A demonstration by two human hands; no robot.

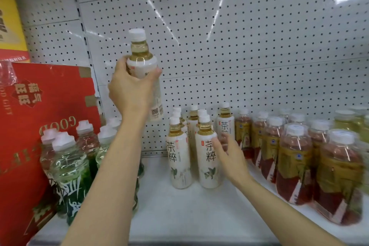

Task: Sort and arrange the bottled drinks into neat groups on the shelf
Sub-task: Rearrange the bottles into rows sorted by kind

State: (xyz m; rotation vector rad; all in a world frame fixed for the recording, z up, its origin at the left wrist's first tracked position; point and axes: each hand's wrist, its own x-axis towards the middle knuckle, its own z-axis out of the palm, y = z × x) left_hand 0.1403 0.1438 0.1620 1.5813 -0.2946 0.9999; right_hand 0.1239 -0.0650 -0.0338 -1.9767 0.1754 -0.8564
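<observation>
1. Head view: green bottles (69,168) crowd the shelf's (179,211) left edge beside a red box (26,136).
2. Left hand (131,90) grips a tea bottle (143,66) aloft over bare shelf.
3. Right hand (229,156), fingers loosely spread, touches the white tea bottles (207,158).
4. Red bottles (295,158) fill the right side.

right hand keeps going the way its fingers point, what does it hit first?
Most likely the front white-label tea bottle: the right hand is open, fingertips at that bottle's right side. Motion blur hides whether they already touch; the white-label bottle behind would come next.

Bare shelf (155,168) between bottle groups
</observation>
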